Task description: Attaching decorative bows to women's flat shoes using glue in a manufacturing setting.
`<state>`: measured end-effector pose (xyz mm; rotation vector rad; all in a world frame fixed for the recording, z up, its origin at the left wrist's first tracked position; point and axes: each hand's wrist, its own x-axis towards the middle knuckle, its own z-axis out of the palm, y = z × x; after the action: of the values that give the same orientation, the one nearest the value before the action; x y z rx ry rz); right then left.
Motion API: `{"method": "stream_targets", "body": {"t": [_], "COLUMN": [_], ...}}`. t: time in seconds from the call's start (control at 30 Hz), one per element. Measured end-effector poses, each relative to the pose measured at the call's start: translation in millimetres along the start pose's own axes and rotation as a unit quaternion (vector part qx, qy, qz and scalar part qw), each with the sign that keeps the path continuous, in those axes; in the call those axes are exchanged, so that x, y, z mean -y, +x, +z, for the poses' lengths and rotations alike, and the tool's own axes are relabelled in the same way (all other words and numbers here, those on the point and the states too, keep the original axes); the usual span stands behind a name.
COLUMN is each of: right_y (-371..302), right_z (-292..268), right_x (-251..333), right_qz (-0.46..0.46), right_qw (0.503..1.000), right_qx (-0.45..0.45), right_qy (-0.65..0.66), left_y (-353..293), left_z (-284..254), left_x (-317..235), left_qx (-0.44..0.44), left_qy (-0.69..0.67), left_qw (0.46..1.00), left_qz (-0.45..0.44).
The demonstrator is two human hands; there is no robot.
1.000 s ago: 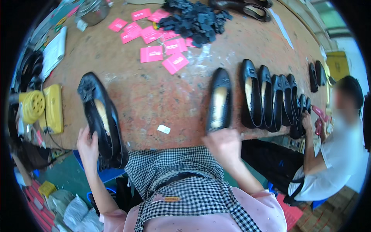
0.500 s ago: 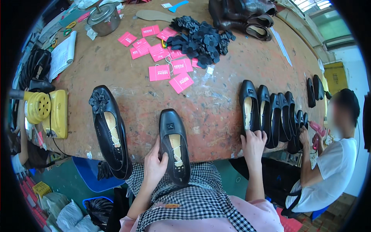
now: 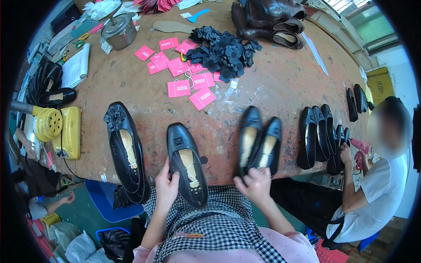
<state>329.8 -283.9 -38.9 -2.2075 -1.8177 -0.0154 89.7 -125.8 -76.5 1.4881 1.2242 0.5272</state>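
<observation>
My left hand holds a black square-toed flat shoe by its side near the heel, at the table's front edge. The shoe has a pale insole and a small dark patch on its toe. Slightly blurred, my right hand is closed at the heels of two black flat shoes, which lie side by side. Left of my left hand is another black shoe with a black flower on its toe; a second shoe shows partly beneath it.
Pink cards and a heap of black fabric flowers lie mid-table. More black shoes line the right side, near a co-worker with a pink glue gun. Brown boots stand far back; a yellow device is left.
My right hand has drawn two shoes leftward from the row on the right. My left hand and its shoe have shifted slightly left.
</observation>
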Motion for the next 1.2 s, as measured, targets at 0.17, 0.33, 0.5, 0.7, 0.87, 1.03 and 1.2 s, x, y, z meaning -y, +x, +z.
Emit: {"method": "stream_targets", "body": {"t": [0.17, 0.33, 0.5, 0.7, 0.87, 1.03, 1.2], "right_y": [43, 217, 298, 190, 107, 77, 87], "right_z": [-40, -6, 79, 47, 10, -14, 0], "right_x": [16, -104, -178, -118, -103, -110, -107], "right_qz": [-0.085, 0.009, 0.000, -0.002, 0.142, 0.244, 0.156], "right_qw": [0.963, 0.971, 0.979, 1.000, 0.965, 0.936, 0.975], "right_qx": [0.127, -0.133, -0.172, -0.028, -0.023, -0.133, -0.124], "right_qy": [0.224, 0.199, 0.112, -0.011, 0.219, 0.215, 0.098], "left_y": [-15, -26, -22, -26, -31, -36, -49], "left_z": [-10, -11, -4, -7, -12, -15, -18], "left_x": [0, 4, 22, 13, 16, -25, -44], "left_qx": [0.000, -0.008, -0.015, -0.008, 0.029, -0.018, 0.011], "left_qy": [0.023, 0.021, 0.011, -0.101, -0.080, 0.000, -0.242], "left_qw": [0.999, 0.998, 1.000, 0.992, 0.994, 0.997, 0.967], "left_qz": [-0.035, -0.063, 0.004, -0.072, -0.066, -0.078, -0.074]}}
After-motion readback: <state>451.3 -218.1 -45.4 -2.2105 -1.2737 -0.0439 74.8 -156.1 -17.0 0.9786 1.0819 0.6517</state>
